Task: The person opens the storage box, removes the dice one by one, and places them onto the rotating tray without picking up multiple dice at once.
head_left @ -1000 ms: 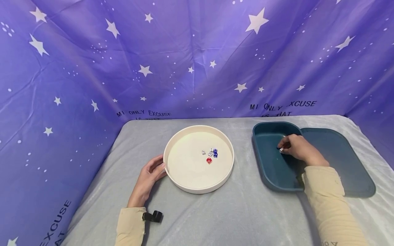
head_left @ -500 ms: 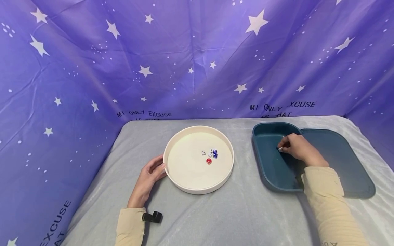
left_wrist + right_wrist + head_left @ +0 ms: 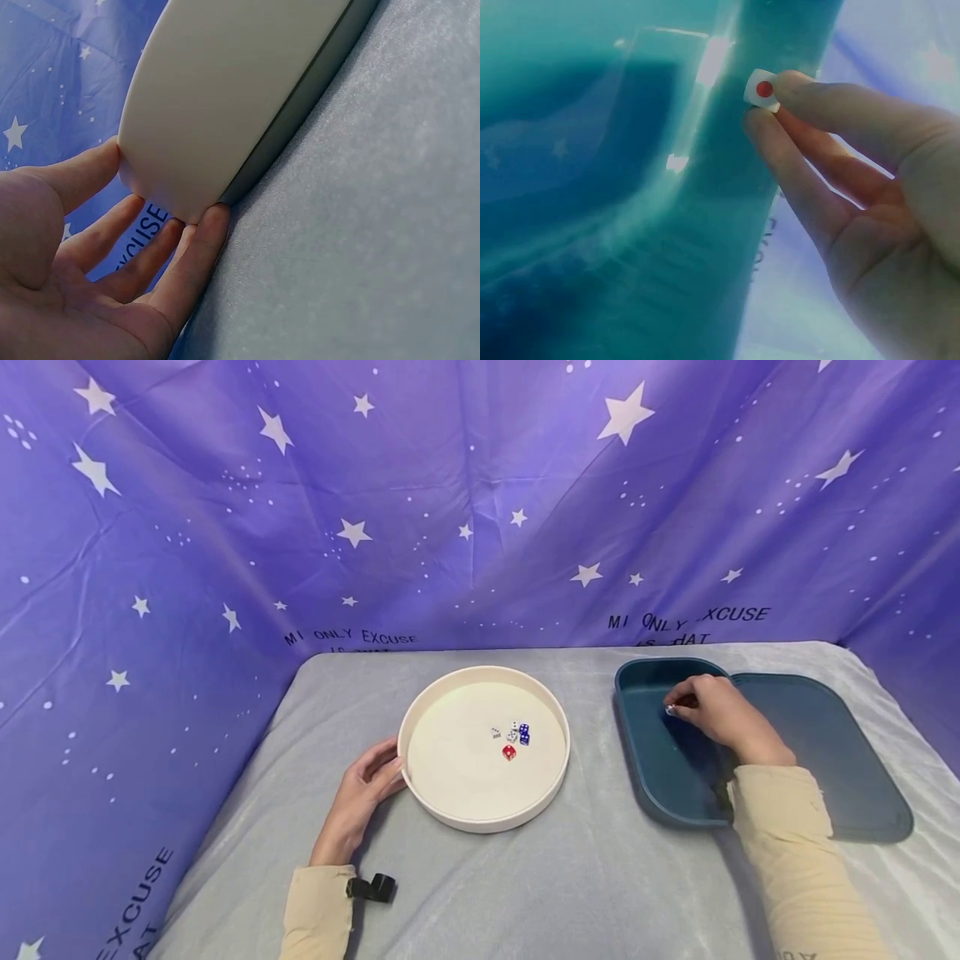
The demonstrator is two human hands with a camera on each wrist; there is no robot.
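Note:
In the head view my left hand (image 3: 365, 789) holds the left side of a round white tray (image 3: 487, 825). The left wrist view has its thumb (image 3: 90, 169) and fingertips set against the tray's wall (image 3: 225, 90). Inside the tray lie several small dice: a red die (image 3: 509, 752), blue dice (image 3: 524, 738) and white dice (image 3: 512, 737). Over the teal bin (image 3: 678, 793) my right hand (image 3: 723, 714) pinches a white die (image 3: 762, 90) between thumb and fingertips. One red pip faces the right wrist camera.
A flat teal lid (image 3: 832, 752) lies right of the bin, partly behind the right forearm. Grey cloth (image 3: 547, 893) covers the table. A purple star-printed curtain (image 3: 465, 485) hangs behind and at the sides.
My right hand has shifted slightly left and toward the far side of the bin, carrying the white die. The left hand, the tray and its dice stay in place.

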